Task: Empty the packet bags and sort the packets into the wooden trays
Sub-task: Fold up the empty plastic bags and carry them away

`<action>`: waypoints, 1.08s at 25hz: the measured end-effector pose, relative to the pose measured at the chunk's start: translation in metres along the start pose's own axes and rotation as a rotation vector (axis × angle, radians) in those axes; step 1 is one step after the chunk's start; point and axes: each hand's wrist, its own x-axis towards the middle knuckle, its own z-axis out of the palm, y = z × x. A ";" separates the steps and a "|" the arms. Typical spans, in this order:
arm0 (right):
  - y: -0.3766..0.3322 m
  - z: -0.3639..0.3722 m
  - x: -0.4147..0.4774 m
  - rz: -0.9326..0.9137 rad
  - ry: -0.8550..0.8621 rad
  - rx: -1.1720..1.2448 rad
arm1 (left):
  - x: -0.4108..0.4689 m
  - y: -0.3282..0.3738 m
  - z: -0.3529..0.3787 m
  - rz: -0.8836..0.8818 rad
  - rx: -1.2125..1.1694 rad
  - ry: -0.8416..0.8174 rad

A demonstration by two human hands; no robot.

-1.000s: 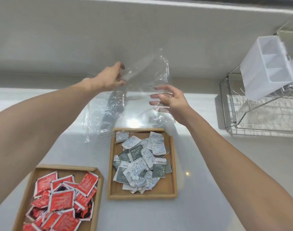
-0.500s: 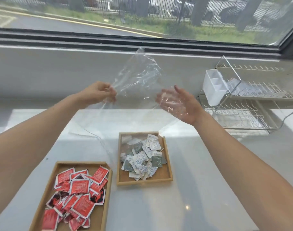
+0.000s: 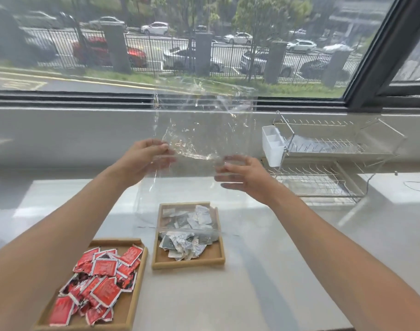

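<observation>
An empty clear plastic bag [image 3: 204,130] hangs in the air above the counter, and its lower part droops over the far end of the right wooden tray [image 3: 220,247]. My left hand [image 3: 144,161] pinches the bag's left side. At the bag's right edge, my right hand [image 3: 242,174] has its fingers spread and grips nothing that I can see. The right tray holds several white and grey packets [image 3: 185,240]. A second wooden tray [image 3: 138,283] at the near left holds several red packets [image 3: 101,280].
A wire dish rack [image 3: 328,168] with a white plastic cutlery holder [image 3: 273,145] stands at the right on the pale counter [image 3: 263,283]. A low wall and a wide window [image 3: 204,44] run along the back.
The view has tilted up toward the window. The bag has spread out flat between my hands, and both hands have lowered slightly and moved a little apart.
</observation>
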 end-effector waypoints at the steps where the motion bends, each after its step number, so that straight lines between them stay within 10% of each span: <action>1: -0.011 -0.011 -0.011 -0.026 0.006 0.009 | -0.008 0.007 0.013 0.011 -0.031 -0.011; 27: -0.155 -0.032 -0.125 -0.254 0.036 0.003 | -0.096 0.144 0.021 0.399 0.305 -0.262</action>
